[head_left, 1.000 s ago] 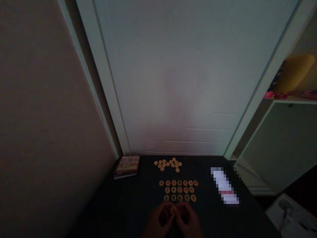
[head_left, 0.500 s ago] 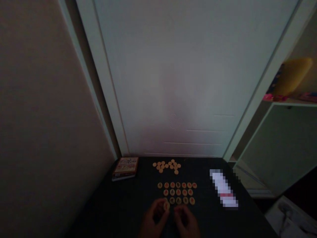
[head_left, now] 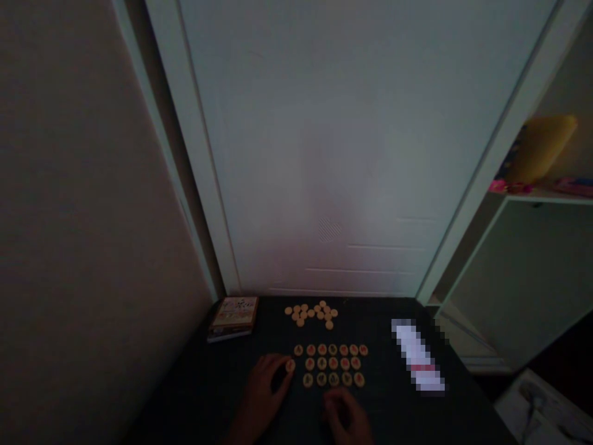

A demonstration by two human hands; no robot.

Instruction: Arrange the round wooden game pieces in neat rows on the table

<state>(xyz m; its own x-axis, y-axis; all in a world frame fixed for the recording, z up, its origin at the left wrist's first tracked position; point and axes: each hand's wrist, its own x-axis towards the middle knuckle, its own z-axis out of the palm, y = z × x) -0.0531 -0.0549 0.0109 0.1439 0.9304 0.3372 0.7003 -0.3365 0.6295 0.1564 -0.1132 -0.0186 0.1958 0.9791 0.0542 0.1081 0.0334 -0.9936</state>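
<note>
Tan disc [head_left: 290,365] between left fingertips [head_left: 281,358].

Bare left hand [head_left: 270,382], bare right hand [head_left: 346,412], left wrist [head_left: 250,415] seemingly bare too, finer detail dim

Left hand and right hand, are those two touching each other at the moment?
Apart. The head view shows dark tabletop between the left hand, holding a round piece, and the right hand.

Dim light, dark table [head_left: 185,389], white panel [head_left: 361,154] behind, brownish wall [head_left: 83,216] at left
</note>
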